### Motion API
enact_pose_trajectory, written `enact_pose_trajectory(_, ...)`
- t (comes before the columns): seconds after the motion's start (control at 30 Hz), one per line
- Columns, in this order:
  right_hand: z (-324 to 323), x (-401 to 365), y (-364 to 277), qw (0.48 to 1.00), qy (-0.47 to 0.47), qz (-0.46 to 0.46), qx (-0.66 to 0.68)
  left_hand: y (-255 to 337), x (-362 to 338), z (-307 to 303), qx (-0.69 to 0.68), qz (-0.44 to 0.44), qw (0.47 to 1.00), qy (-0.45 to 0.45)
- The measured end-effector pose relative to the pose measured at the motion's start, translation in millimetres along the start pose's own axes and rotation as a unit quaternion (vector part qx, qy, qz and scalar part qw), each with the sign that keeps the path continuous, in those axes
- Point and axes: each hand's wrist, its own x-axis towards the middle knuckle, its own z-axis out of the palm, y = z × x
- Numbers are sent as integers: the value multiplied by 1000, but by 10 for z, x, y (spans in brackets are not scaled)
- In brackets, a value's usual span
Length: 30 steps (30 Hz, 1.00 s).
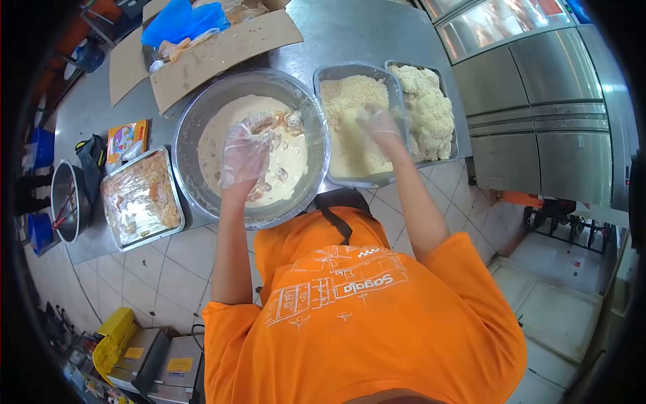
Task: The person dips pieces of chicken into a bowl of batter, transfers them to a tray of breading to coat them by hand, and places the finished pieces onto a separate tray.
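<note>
My left hand point(247, 151), in a clear plastic glove, reaches into a large metal bowl point(183, 151) of pale, runny batter point(222, 128). Its fingers curl round a batter-coated piece of meat point(291, 122), and more pieces poke out of the batter beside the wrist. Over a grey plastic tub point(367, 180) my right hand point(378, 126), also gloved, hovers close to the pale crumbs point(343, 94); motion smears its fingers. Right of that tub, a tray point(444, 156) bears a heap of crumb-coated pieces point(425, 108).
A cardboard box point(222, 54) with blue plastic bags stands behind the bowl. To the left are a film-covered tray of meat point(142, 196), an orange packet point(126, 143) and a smaller metal bowl point(82, 202). Steel refrigerators point(552, 101) line the right side.
</note>
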Motion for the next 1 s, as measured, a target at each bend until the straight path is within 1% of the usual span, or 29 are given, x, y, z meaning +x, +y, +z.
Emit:
enact_pose_trajectory(0.03,19,22,36,1000,-1,-1,-1,48,-2,-20,-1,-1,1000,1)
enact_pose_trajectory(0.1,35,38,117,993,83,-78,-21,115,-1,-37,-88,37,995,35)
enact_pose_trajectory(0.13,44,16,167,993,84,-79,-23,124,0,-53,-90,37,995,36)
enact_pose_trajectory(0.2,49,-152,170,982,65,-10,-178,122,-15,-77,-164,15,986,19)
enact_pose_trajectory(0.23,66,-199,193,982,64,-12,-180,91,-30,-81,-165,14,986,21)
enact_pose_trajectory(0.27,89,-256,192,974,-71,45,-211,50,-50,-86,-149,16,989,19)
enact_pose_trajectory(0.3,107,-316,194,944,-205,102,-237,22,-64,-87,-133,17,991,17)
enact_pose_trajectory(0.33,150,-381,191,944,-206,102,-237,10,-70,-79,-132,17,991,17)
enact_pose_trajectory(0.4,199,-531,-24,918,-265,87,-283,26,-74,-54,-175,20,984,31)
enact_pose_trajectory(0.43,229,-517,56,918,-264,89,-282,35,-82,-51,-175,21,984,29)
enact_pose_trajectory(0.5,285,-474,180,926,-240,127,-263,66,-85,-62,-152,39,987,37)
enact_pose_trajectory(0.53,266,-455,245,927,-237,126,-264,93,-69,-71,-153,43,987,38)
enact_pose_trajectory(0.6,153,-509,181,948,-237,65,-203,129,-76,-78,-164,36,986,25)
enact_pose_trajectory(0.63,105,-536,144,947,-239,64,-206,114,-106,-75,-165,33,985,26)
enact_pose_trajectory(0.67,55,-549,85,968,-215,84,-100,88,-124,-83,-149,31,988,29)
enact_pose_trajectory(0.7,26,-537,50,977,-187,103,8,74,-127,-94,-134,30,990,32)
enact_pose_trajectory(0.73,46,-500,92,977,-186,101,8,79,-128,-106,-134,32,990,34)
enact_pose_trajectory(0.8,126,-386,227,989,-86,69,100,103,-129,-129,-145,4,989,22)
enact_pose_trajectory(0.83,157,-318,261,989,-85,66,101,75,-132,-128,-144,6,989,23)
enact_pose_trajectory(0.87,191,-256,241,999,-32,-18,12,51,-135,-124,-124,13,992,25)
enact_pose_trajectory(0.9,234,-200,220,992,23,-101,-76,33,-139,-124,-104,18,994,27)
enact_pose_trajectory(0.93,298,-157,199,992,23,-103,-73,24,-142,-118,-101,20,994,29)
enact_pose_trajectory(0.97,374,-133,161,970,29,-160,-183,68,-145,-121,-112,13,993,31)
enact_pose_trajectory(1.0,449,-109,125,933,34,-213,-290,95,-152,-126,-122,6,992,33)
